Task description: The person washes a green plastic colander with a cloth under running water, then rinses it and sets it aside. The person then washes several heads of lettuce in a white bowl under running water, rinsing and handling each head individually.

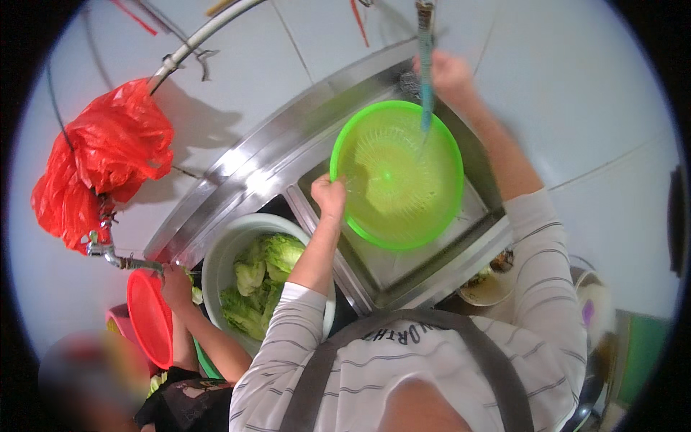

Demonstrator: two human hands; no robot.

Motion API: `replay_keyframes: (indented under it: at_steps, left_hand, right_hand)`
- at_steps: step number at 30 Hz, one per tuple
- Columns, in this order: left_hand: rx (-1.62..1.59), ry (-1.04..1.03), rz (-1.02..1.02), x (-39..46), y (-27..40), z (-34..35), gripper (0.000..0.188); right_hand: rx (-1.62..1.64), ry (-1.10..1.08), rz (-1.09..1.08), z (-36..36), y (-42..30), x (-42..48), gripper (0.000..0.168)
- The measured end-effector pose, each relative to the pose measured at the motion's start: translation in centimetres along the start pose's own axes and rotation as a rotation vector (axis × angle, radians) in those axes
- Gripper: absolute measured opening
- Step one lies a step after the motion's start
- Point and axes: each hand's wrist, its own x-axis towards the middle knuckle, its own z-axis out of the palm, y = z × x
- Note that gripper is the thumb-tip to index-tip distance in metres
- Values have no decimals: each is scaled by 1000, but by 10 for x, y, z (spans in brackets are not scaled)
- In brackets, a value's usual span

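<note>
A bright green plastic strainer basket (397,237) with radial slots lies over the right bay of a stainless steel sink (372,264). At its left rim, my left hand (330,197) is shut on the edge. A blue-green hose (426,97) hangs over the basket, and a thin stream of water runs from it. My right hand (451,78) is blurred, beside the hose at the sink's far corner. Whether its fingers hold anything cannot be made out. Left of the divider, a pale round tub (216,259) holds green leafy lettuce (262,281).
Another person's hand (175,286) is beside a metal tap (100,248) and a red plastic basket (146,318) at left. A red plastic bag (108,156) hangs from a pipe (200,40). A bowl with food scraps (488,289) stands right of the sink.
</note>
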Motion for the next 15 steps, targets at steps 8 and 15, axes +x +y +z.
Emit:
replay_keyframes:
  at_steps: [8, 15]
  left_hand:
    - [317, -100, 406, -19, 32, 28, 13]
    - [3, -110, 327, -41, 20, 4, 13]
  right_hand:
    - [-599, -290, -522, 122, -1, -102, 24]
    - [-487, -391, 189, 71, 104, -79, 28]
